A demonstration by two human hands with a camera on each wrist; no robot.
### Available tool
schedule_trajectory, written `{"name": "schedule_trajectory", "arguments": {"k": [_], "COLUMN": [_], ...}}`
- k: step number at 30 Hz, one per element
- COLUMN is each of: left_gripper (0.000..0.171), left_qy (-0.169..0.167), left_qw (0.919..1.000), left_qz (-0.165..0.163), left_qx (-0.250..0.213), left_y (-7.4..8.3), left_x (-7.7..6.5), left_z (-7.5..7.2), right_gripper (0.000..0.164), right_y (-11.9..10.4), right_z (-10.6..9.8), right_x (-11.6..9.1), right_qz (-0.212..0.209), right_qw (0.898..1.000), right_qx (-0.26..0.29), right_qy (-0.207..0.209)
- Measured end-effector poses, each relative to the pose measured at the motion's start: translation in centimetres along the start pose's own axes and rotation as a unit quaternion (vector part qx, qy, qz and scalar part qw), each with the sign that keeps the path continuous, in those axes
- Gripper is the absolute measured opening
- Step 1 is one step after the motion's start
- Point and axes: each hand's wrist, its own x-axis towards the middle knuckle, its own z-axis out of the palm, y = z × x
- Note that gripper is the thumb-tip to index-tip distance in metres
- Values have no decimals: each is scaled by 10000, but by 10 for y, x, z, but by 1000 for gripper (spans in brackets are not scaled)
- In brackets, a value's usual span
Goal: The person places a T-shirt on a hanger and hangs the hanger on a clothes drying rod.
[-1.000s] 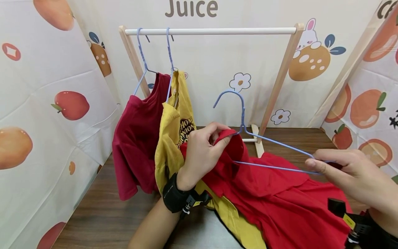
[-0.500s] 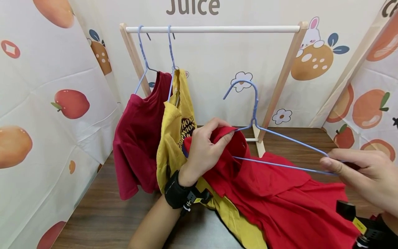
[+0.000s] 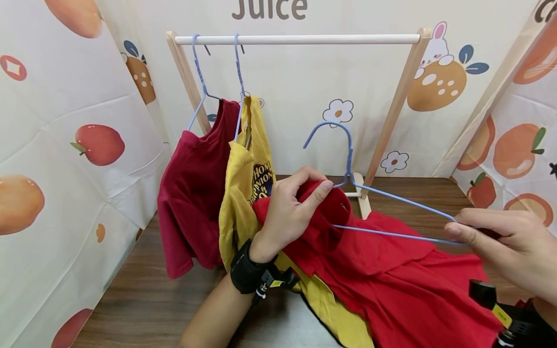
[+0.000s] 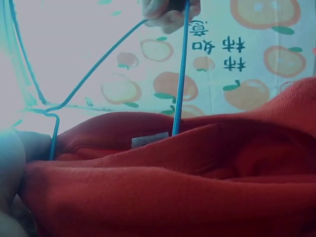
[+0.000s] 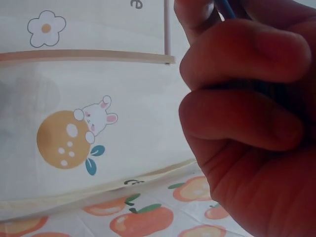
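Observation:
My left hand (image 3: 289, 208) pinches the neckline of a bright red shirt (image 3: 391, 280), thumb on top, close to the neck of a blue wire hanger (image 3: 402, 200). In the left wrist view the hanger's left part runs down into the shirt's opening (image 4: 148, 153), where a pale label (image 4: 150, 139) shows. The right hand (image 3: 506, 241) grips the hanger's right end, which sticks out of the shirt. Its curled fingers fill the right wrist view, with a bit of blue wire (image 5: 225, 9) between them. The hanger's hook points up and left; its left end is hidden in the cloth.
Behind stands a small rack with a white rail (image 3: 304, 39). From its left side hang a dark red shirt (image 3: 196, 193) and a yellow shirt (image 3: 239, 183) on blue hangers. Another yellow garment (image 3: 335, 309) lies on the wooden table (image 3: 143, 295), partly under the red shirt.
The right hand has drawn the hanger rightward, then it dipped slightly back left. The left thumb has shifted up along the red neckline. The hanging shirts stay in place.

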Motion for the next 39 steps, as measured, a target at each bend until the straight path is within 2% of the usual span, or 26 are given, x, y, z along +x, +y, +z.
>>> {"name": "schedule_trajectory", "arguments": {"k": [8,15,17,19,20,21,23,26,28,30,31,33,34,36,39], "left_gripper": [8,11,13,12,11,10,10,12,13,13,13,13,13,13,13], "left_qy": [34,-350,-368,-232,-129,-1,268,569,714,848,906,1057,1124,1229,1303], "left_qw": [9999,9990,9990,9995,9997,9998,9993,9969,9948,9928,9920,9901,9892,9877,9866], "left_qz": [98,173,175,170,151,110,21,-120,-206,-290,-327,-423,-461,-534,-555], "left_qx": [-58,-196,-181,-135,-141,-171,-247,-537,-694,-796,-820,-817,-818,-807,-813], "left_y": [4,4,3,1,0,0,-1,-1,-1,-1,0,0,0,2,5], "left_x": [-1,0,1,2,2,2,3,4,5,5,5,5,5,4,4], "left_z": [1,-4,-5,-6,-7,-8,-9,-11,-13,-14,-15,-16,-17,-18,-19], "right_gripper": [44,37,32,25,21,19,19,21,23,24,25,31,34,37,40], "right_y": [0,-2,-3,-3,-1,1,7,13,11,6,3,-6,-11,-21,-38], "right_z": [6,9,8,6,6,7,8,11,13,14,15,20,24,34,54], "right_x": [3,5,4,4,4,4,4,4,3,4,4,7,10,17,29], "right_qz": [3,286,512,620,586,465,6,-375,-179,118,275,243,74,-345,-1003], "right_qw": [9997,9991,9977,9944,9869,9748,9394,9026,9303,9613,9700,9881,9918,9910,9776], "right_qx": [135,182,418,842,1459,2100,3289,4119,3465,2567,2274,1493,1278,1141,1234], "right_qy": [-202,-252,-149,141,355,589,972,1195,1191,997,810,280,-14,-610,-1378]}}
